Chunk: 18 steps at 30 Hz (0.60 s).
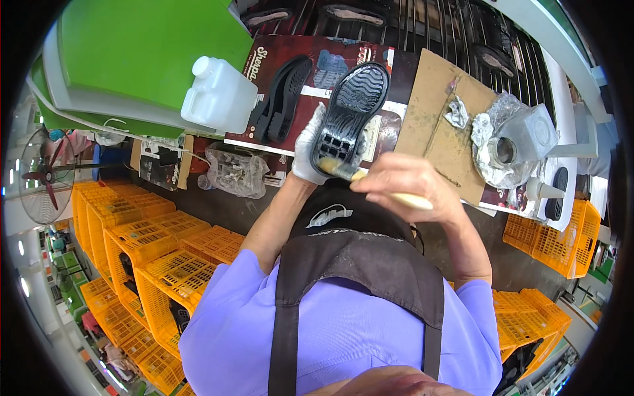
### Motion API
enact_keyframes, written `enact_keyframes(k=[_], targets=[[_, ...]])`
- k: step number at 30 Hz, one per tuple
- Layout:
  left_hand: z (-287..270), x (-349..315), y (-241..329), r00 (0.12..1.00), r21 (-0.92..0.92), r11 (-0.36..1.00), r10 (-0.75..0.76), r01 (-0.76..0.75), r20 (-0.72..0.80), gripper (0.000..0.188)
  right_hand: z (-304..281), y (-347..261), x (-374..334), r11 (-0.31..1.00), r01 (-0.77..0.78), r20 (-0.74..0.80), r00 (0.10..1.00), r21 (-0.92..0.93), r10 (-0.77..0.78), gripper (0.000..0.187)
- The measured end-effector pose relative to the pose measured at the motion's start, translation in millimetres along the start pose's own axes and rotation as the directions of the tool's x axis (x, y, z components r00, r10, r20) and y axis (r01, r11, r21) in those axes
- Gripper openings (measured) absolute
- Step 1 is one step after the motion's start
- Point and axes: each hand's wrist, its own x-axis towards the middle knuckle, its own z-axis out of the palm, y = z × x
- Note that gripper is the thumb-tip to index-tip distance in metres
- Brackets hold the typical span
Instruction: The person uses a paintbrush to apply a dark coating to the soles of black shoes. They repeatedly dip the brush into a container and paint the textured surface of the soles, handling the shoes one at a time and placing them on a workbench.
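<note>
My left hand (306,153), in a white glove, is closed around a black shoe sole (352,105), holding it inner side up with the heel end toward me. The sole's ridged surface looks wet and shiny. Bare, my right hand (413,188) grips a paintbrush (411,200) by its pale handle. The brush's bristles lie against the grid of hollows at the sole's heel. Left of the held sole, more black soles (282,99) rest on a dark red printed cardboard sheet (244,135).
A white plastic jug (219,99) stands at the left beside a green machine (145,59). On the right, brown cardboard (422,109) bears crumpled foil and a clear container (533,132). Bars of a rack (422,20) run behind. Orange crates (175,270) stack below, left and right.
</note>
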Motion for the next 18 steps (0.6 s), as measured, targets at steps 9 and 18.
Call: enact_keyframes(k=[9, 18], targets=[[21, -3, -6, 0.989, -0.150, 0.981, -0.134, 0.123, -0.066, 0.065, -7, 15, 1, 0.962, -0.105, -0.108, 0.991, -0.253, 0.079, 0.027], [17, 0, -7, 0.998, -0.031, 0.998, -0.051, 0.050, -0.047, 0.055, -16, 7, 1, 0.991, -0.006, 0.034, 0.999, 0.133, 0.002, 0.022]])
